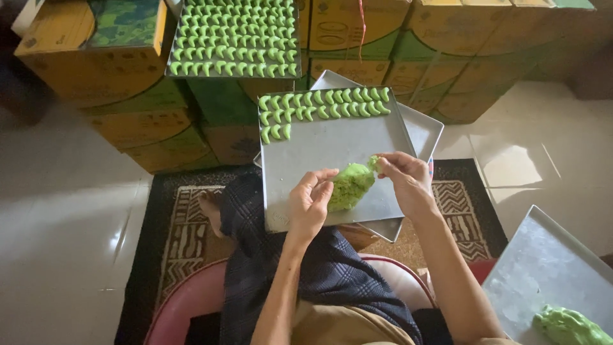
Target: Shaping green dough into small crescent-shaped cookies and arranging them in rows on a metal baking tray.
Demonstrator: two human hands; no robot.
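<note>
White tile floor [64,211], patterned rug [172,223], stacked cardboard boxes [108,70]

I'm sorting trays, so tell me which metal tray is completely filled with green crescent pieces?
The far tray resting on the yellow boxes is filled edge to edge. The tray on the lap has crescents only along its far end, and the tray at lower right holds only a dough lump.

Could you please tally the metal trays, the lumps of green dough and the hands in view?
Metal trays: 4 (tray on the lap, tray under it, tray at the right, tray on the boxes)
Green dough lumps: 2 (held lump, lump on the right tray)
Hands: 2 (left hand, right hand)
Total: 8
</note>
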